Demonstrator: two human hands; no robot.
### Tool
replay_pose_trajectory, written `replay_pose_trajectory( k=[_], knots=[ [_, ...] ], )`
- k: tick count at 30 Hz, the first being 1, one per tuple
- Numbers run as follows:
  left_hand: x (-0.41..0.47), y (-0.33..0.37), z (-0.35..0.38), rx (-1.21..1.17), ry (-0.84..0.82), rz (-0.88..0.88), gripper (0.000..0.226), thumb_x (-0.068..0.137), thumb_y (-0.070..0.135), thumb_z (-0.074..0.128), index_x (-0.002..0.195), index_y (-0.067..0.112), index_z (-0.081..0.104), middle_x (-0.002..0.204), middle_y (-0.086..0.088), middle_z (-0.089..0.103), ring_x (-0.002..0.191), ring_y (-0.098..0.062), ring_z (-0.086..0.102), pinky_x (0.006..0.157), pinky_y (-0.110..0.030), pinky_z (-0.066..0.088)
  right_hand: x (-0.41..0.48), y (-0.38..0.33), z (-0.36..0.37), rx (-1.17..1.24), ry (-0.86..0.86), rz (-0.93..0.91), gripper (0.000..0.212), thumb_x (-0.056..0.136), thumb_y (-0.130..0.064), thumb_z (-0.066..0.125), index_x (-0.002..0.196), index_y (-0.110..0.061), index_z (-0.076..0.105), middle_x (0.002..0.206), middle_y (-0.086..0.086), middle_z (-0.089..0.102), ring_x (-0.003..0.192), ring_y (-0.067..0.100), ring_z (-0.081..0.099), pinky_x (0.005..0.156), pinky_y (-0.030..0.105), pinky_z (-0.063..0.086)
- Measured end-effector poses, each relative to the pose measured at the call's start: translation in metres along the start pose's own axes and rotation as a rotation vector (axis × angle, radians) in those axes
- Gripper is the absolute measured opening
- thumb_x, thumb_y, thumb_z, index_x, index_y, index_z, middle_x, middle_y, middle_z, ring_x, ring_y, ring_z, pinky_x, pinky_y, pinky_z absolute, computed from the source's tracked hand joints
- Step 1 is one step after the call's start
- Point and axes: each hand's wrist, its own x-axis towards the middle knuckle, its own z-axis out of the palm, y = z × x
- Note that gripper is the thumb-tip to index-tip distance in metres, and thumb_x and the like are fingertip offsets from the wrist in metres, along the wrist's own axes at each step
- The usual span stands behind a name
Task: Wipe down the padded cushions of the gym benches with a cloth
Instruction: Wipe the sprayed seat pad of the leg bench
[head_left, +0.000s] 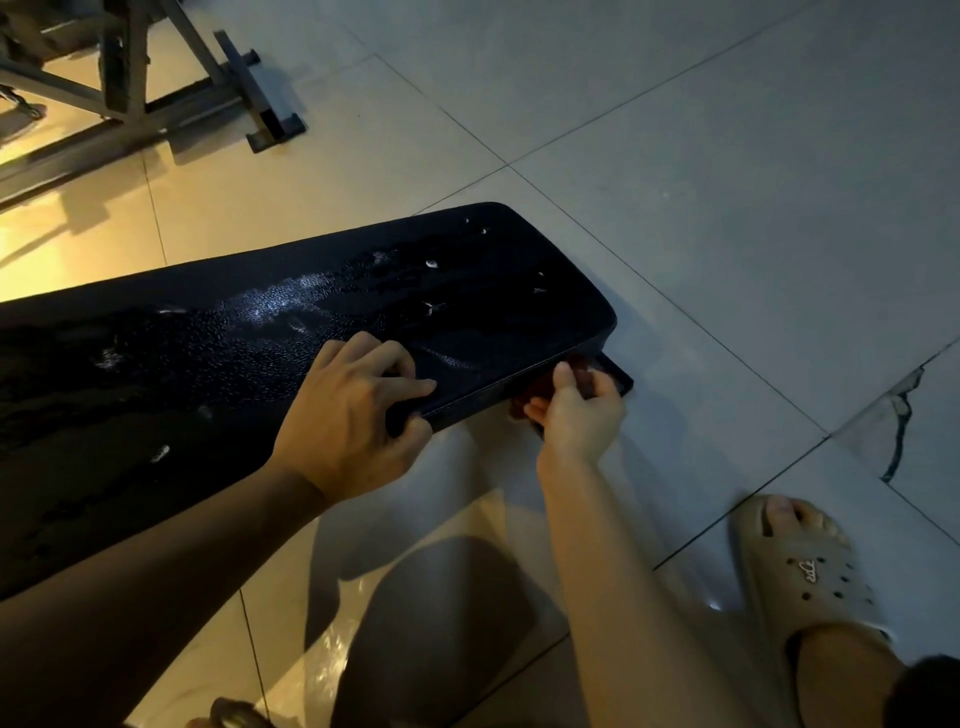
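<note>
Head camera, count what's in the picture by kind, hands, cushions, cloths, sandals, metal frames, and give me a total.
Hands: 2, left hand and right hand
Cushions: 1, black cushion
Cloths: 1, dark red cloth
Sandals: 1, beige sandal
Metal frames: 1, grey metal frame
Total: 6

Single view: head-worn wide-angle camera, looking forward and steeply down. Close range on bench pad and both hands, left, right. Tiled floor fills the background; wearer's sandal at lower right.
</note>
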Motion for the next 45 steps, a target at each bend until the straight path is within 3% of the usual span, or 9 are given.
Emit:
replay_pose_trajectory(
  k=[5,8,11,19,24,34,36,40,45],
  knots=[
    [-0.001,-0.003,0.002,0.001,-0.005,-0.001,0.045,0.087,0.042,0.045,0.112,0.022,0.077,0.098,0.006,0.055,0.096,-0.018,0.049,0.085,-0.041,0.039,-0.066,0.027,0.015,0.005,-0.153,0.048,0.007,0.1,-0.027,0.062,0.107,-0.027,0.061,0.101,-0.002,0.068,0.087,0.014,0.072,0.075,0.035,0.063],
    [0.0,-0.002,0.001,-0.008,-0.002,-0.006,0.045,0.087,0.041,0.045,0.112,0.022,0.077,0.097,0.006,0.056,0.096,-0.018,0.049,0.086,-0.04,0.039,-0.01,0.004,0.006,-0.037,0.012,0.011,0.003,0.1,-0.027,0.063,0.101,-0.024,0.062,0.098,0.001,0.07,0.083,0.02,0.074,0.074,0.039,0.064],
    [-0.001,-0.002,0.002,-0.002,-0.002,0.005,0.046,0.087,0.041,0.044,0.112,0.021,0.077,0.098,0.005,0.056,0.096,-0.018,0.049,0.086,-0.04,0.039,0.031,-0.016,-0.001,-0.009,0.115,0.0,0.005,0.1,-0.02,0.063,0.098,-0.015,0.063,0.092,0.007,0.072,0.067,0.021,0.073,0.058,0.032,0.062],
    [0.0,-0.004,0.002,-0.019,0.012,-0.008,0.047,0.085,0.038,0.043,0.111,0.021,0.078,0.097,0.007,0.055,0.094,-0.015,0.045,0.085,-0.032,0.029,-0.031,0.019,0.009,-0.045,-0.122,-0.074,0.005,0.101,-0.019,0.062,0.099,-0.022,0.065,0.102,0.009,0.071,0.085,0.022,0.074,0.057,0.024,0.06],
    [0.001,-0.006,-0.005,-0.113,-0.008,-0.056,0.048,0.084,0.029,0.041,0.115,0.021,0.076,0.106,0.007,0.064,0.1,-0.015,0.049,0.088,-0.038,0.038,-0.072,0.021,0.009,-0.107,-0.279,-0.101,0.004,0.101,-0.019,0.06,0.102,-0.019,0.064,0.101,0.005,0.069,0.087,0.018,0.073,0.064,0.029,0.063],
    [-0.048,-0.028,-0.04,0.042,-0.078,-0.138,0.044,0.084,0.013,0.045,0.114,0.026,0.075,0.116,0.007,0.068,0.103,-0.016,0.054,0.09,-0.039,0.041,-0.137,0.036,0.019,-0.159,-0.448,-0.143,0.005,0.098,-0.025,0.064,0.094,-0.029,0.063,0.097,-0.002,0.069,0.087,0.015,0.073,0.076,0.04,0.064],
    [-0.053,-0.029,-0.053,-0.065,-0.077,-0.247,0.043,0.089,0.006,0.051,0.121,0.026,0.072,0.12,0.007,0.066,0.109,-0.014,0.054,0.097,-0.038,0.043,-0.158,0.035,0.019,-0.212,-0.541,-0.175,0.007,0.097,-0.028,0.065,0.097,-0.035,0.062,0.102,-0.004,0.068,0.093,0.012,0.071,0.082,0.039,0.063],
    [-0.063,-0.029,-0.095,-0.714,-0.077,-0.566,0.044,0.092,-0.001,0.056,0.12,0.029,0.073,0.109,0.017,0.067,0.097,-0.006,0.066,0.086,-0.028,0.056,-0.193,0.008,0.022,-0.234,-0.707,-0.301,0.011,0.097,-0.031,0.066,0.107,-0.037,0.065,0.104,-0.007,0.068,0.098,0.008,0.069,0.086,0.036,0.062],
    [-0.068,-0.027,-0.152,-1.006,-0.066,-0.507,0.053,0.086,-0.007,0.052,0.12,0.027,0.073,0.106,0.012,0.072,0.092,0.002,0.067,0.07,-0.011,0.05,-0.197,-0.056,0.028,-0.198,-0.794,-0.428,0.021,0.094,-0.023,0.072,0.112,-0.032,0.068,0.103,-0.008,0.071,0.099,0.008,0.07,0.084,0.04,0.061]
  ],
)
